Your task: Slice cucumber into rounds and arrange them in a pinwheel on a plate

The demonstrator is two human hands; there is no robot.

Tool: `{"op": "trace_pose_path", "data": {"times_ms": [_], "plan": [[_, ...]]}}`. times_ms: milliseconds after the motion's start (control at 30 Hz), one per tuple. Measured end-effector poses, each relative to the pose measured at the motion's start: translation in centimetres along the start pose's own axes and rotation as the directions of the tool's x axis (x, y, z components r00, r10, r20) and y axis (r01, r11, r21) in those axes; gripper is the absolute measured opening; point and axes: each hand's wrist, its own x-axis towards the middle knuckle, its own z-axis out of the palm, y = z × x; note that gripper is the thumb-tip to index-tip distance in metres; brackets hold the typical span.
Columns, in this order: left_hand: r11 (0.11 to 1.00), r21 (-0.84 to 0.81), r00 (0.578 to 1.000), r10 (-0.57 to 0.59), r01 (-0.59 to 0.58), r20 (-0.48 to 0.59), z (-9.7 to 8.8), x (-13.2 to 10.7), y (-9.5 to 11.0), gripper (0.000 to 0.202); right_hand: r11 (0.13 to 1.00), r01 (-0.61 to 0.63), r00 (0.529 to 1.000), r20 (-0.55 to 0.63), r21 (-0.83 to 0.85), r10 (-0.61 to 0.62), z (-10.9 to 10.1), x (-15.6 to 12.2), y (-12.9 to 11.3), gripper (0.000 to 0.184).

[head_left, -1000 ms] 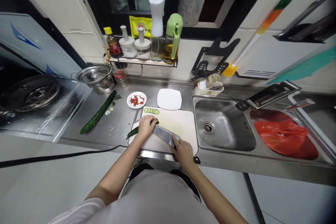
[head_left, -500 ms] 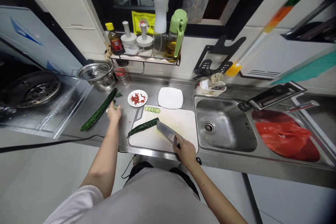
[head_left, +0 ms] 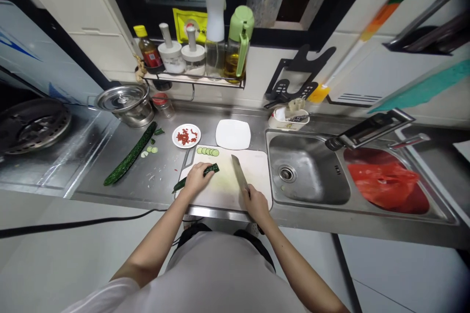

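Observation:
My left hand (head_left: 197,179) is closed over a dark green cucumber (head_left: 211,169) lying on the white cutting board (head_left: 257,161). Both ends of the cucumber stick out past my fingers. In my right hand (head_left: 256,204) is a kitchen knife (head_left: 239,171), its blade pointing away from me, apart from the cucumber's cut end. A row of overlapping cucumber slices (head_left: 207,151) lies along the board's far left edge. Left of the board, a second, whole cucumber (head_left: 131,153) rests on the steel counter, beside a few small cucumber pieces (head_left: 152,149).
Behind the board are a white plate of chopped red bits (head_left: 176,143) and a bare white square plate (head_left: 233,134). A sink (head_left: 312,171) is at the right, with a red plastic bag (head_left: 382,183) beyond. A lidded steel pot (head_left: 128,107) stands back left, below a condiment rack (head_left: 205,80).
My left hand has moved right, from the small pieces on the counter onto the cucumber on the board. The knife has swung away from the cucumber's end. Pale slices now show on the counter.

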Motion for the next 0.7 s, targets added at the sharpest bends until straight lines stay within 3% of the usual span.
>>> {"op": "trace_pose_path", "data": {"times_ms": [167,333,700], "plan": [[0.998,-0.054,0.999,0.037,-0.037,-0.002,0.1,-0.4,-0.2,0.028,0.998,0.062,0.997,0.055,0.009,-0.062,0.1,-0.1,-1.2,0.029],[0.994,0.012,0.993,0.108,-0.109,0.056,0.2,-0.9,0.1,0.034,0.993,0.119,0.99,0.083,-0.012,-0.118,0.3,0.1,-2.9,0.029],[0.978,0.101,0.982,0.18,-0.184,0.048,0.6,-1.1,-0.2,0.037,0.989,0.142,0.987,0.077,-0.032,-0.139,-0.4,0.6,-4.4,0.028]]}}
